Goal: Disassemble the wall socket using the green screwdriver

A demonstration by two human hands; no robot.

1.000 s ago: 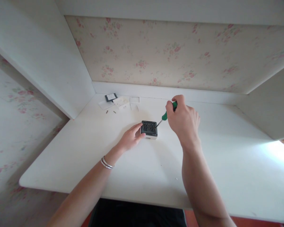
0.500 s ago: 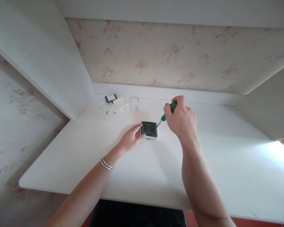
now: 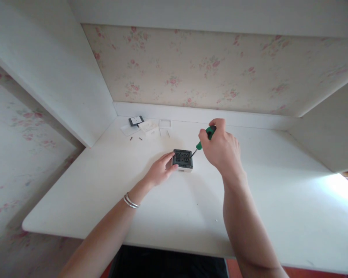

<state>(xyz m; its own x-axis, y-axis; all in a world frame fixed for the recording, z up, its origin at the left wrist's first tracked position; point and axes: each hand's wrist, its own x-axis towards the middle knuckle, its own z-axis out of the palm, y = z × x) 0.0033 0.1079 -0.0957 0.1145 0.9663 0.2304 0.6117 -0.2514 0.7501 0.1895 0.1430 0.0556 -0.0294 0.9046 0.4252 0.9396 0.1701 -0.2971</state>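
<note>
A small dark square socket module with a white base sits on the white desk. My left hand grips its left side, thumb at the front and fingers at the back. My right hand is wrapped round a green-handled screwdriver. The screwdriver slants down to the left, and its dark tip rests at the module's right edge.
At the back left corner of the desk lie a dark faced switch part, white plastic cover pieces, a white frame and two small screws. White side panels and flowered wallpaper enclose the desk on three sides.
My right hand has shifted slightly left and closer to the module along the screwdriver, so less green handle shows. My left hand and the module have stayed in place.
</note>
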